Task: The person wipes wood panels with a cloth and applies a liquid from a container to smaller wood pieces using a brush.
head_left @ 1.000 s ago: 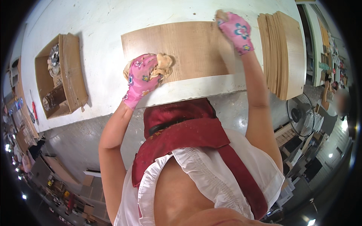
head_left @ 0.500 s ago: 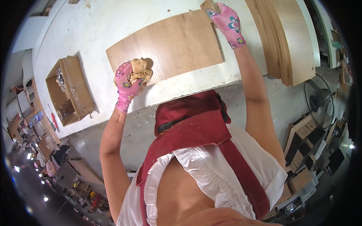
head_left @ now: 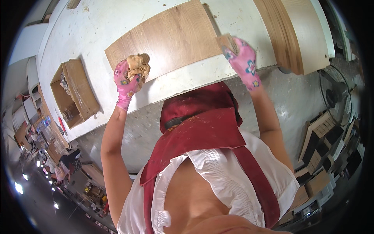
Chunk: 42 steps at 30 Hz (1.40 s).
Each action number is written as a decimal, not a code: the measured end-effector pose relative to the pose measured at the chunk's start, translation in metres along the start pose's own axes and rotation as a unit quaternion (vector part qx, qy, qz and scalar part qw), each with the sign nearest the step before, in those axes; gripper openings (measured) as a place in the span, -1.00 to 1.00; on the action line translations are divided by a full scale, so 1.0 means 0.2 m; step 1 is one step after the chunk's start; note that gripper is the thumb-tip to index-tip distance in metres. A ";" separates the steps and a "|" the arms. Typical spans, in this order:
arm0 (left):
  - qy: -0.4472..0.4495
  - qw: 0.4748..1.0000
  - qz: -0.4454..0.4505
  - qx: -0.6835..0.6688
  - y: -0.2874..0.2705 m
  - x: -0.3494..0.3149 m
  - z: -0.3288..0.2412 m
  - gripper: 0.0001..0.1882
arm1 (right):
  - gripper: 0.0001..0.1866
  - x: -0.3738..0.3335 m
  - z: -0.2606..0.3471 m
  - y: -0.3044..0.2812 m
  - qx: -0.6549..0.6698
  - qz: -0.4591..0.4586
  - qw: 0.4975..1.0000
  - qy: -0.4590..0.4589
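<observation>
Toward twelve o'clock of the view, on a scuffed, white-painted bench top [head_left: 93, 46], lies a flat, rectangular, light-brown wood-grain panel [head_left: 167, 39], slanting up toward one o'clock. At ten o'clock, the left hand [head_left: 124, 76], in a pink flower-print glove, curls its fingers around a crumpled tan cloth [head_left: 138, 67] at the panel's near left corner. Between one and two o'clock, the right hand [head_left: 243, 60], in a matching glove, closes its fingers on a tan, flat-looking piece [head_left: 227, 43], blurred so that I cannot tell whether it is cloth or block. That piece overlaps the panel's right edge in the view; whether the two touch, I cannot tell.

Between nine and ten o'clock sits an open brown cardboard box [head_left: 80, 89], its contents too small to make out. Close to nine o'clock, a slim red-handled tool [head_left: 61, 125] lies by the bench edge. Near two o'clock rises a neat stack of similar wood-grain panels [head_left: 294, 35], and at three o'clock a black round caged fan [head_left: 335, 93] stands beyond the bench. Toward six o'clock is the person's dark-red apron [head_left: 198, 130] over a white ruffled top [head_left: 212, 167].
</observation>
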<state>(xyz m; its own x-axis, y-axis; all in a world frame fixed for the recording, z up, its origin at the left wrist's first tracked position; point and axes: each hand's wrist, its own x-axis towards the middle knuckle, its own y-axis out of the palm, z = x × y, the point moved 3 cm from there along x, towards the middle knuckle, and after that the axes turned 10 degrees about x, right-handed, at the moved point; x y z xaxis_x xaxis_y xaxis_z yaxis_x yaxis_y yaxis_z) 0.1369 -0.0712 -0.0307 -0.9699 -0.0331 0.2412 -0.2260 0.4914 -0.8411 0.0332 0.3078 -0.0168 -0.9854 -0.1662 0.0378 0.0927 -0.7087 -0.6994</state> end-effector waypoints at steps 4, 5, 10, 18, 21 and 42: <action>0.038 0.999 0.012 0.035 0.01 -0.02 0.05 -0.49 | -0.66 -0.27 -0.03 -0.07 0.072 0.025 0.994 0.076; -0.032 0.996 -0.011 -0.087 0.01 -0.04 0.10 -0.50 | -0.66 -0.30 -0.02 -0.07 0.077 -0.002 0.994 0.078; -0.130 0.925 -0.028 -0.355 -0.06 0.11 0.20 -0.55 | -0.65 -0.34 0.03 0.02 0.029 -0.123 0.992 0.022; 0.074 0.986 0.070 -0.132 -0.03 0.22 0.33 -0.49 | -0.61 -0.37 0.29 0.32 -0.106 -0.117 0.986 -0.056; 0.061 0.985 0.071 -0.145 -0.03 0.21 0.35 -0.46 | -0.58 -0.44 0.52 0.52 -0.124 -0.052 0.987 -0.085; 0.053 0.967 0.059 -0.242 0.03 0.23 0.37 -0.50 | -0.76 -0.58 0.89 0.84 -0.126 -0.094 0.960 -0.231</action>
<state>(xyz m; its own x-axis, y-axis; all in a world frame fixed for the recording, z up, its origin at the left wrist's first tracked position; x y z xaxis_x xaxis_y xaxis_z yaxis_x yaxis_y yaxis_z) 0.0840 -0.1338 -0.0591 -0.9657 0.1251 0.2275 -0.0207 0.8364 -0.5477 0.1887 0.0861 -0.0109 -0.8074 -0.3785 0.4526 -0.1762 -0.5774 -0.7972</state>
